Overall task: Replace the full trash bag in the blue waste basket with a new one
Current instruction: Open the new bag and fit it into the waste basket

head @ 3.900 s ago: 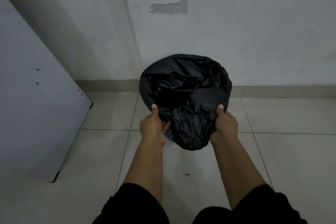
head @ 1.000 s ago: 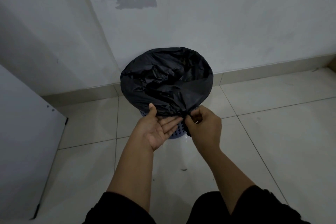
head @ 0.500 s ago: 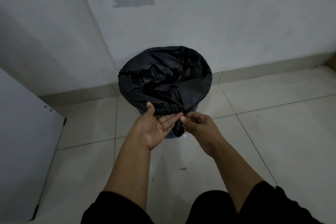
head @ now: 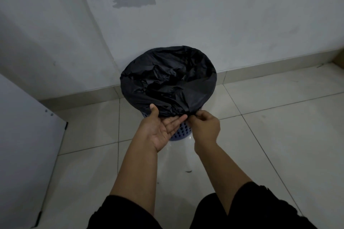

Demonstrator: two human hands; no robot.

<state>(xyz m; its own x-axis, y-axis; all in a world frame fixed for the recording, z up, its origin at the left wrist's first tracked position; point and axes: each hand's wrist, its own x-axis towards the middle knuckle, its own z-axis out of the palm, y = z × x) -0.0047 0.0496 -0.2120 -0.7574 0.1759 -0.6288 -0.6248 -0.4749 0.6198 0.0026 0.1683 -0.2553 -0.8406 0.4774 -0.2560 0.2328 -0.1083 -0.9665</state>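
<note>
A black trash bag (head: pixel 168 82) lines the blue waste basket (head: pixel 181 133) and folds over its rim, hiding most of it; only the perforated blue wall near the base shows. The basket stands on the tiled floor against the wall. My left hand (head: pixel 160 129) lies palm up under the bag's near edge, thumb pressed on the plastic, fingers spread. My right hand (head: pixel 204 127) pinches the gathered slack of the bag's edge at the near right of the rim.
A white board (head: pixel 24 145) leans at the left. The white wall (head: pixel 223 15) with a grey patch rises right behind the basket. A small dark scrap (head: pixel 188 171) lies on the pale floor tiles (head: pixel 279 145). A brownish edge (head: pixel 339 57) shows at far right.
Since 3.9 s ago both hands left the bag's sides and met at its near edge. Over the last second the hanging slack has been drawn up under the rim by the right hand.
</note>
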